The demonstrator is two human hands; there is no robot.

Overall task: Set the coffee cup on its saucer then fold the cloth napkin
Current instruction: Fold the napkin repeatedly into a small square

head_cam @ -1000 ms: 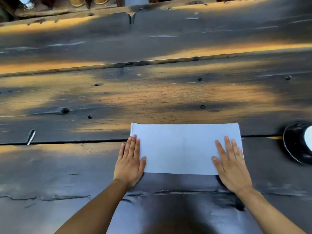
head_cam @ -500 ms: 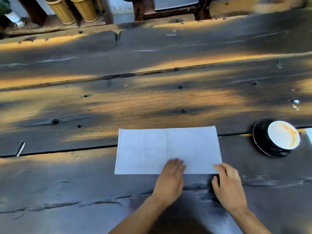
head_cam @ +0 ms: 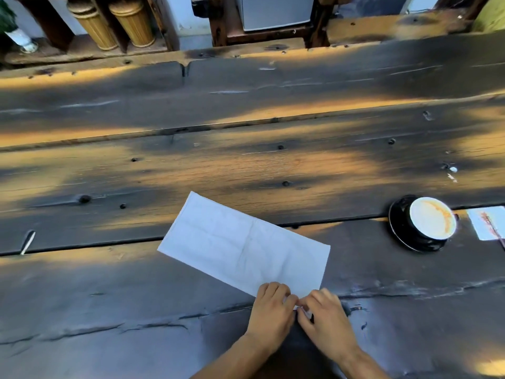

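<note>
A pale blue cloth napkin [head_cam: 243, 243], folded into a long rectangle, lies slanted on the dark wooden table [head_cam: 191, 165], its far end up-left and its near corner toward me. My left hand [head_cam: 272, 310] and my right hand [head_cam: 326, 317] meet at that near corner, fingers pinched on the cloth. To the right a black coffee cup [head_cam: 431, 218] with foamy coffee stands on its black saucer [head_cam: 400, 231].
A small white card [head_cam: 487, 222] with a reddish stick lies right of the saucer at the frame edge. Two woven bamboo containers [head_cam: 114, 23] and a wooden stand sit beyond the table's far edge. A crack runs across the table plank near my hands.
The napkin has turned from square-on to slanted, its near right corner drawn toward me. My left hand slid right along the near edge until both hands met at that corner.
</note>
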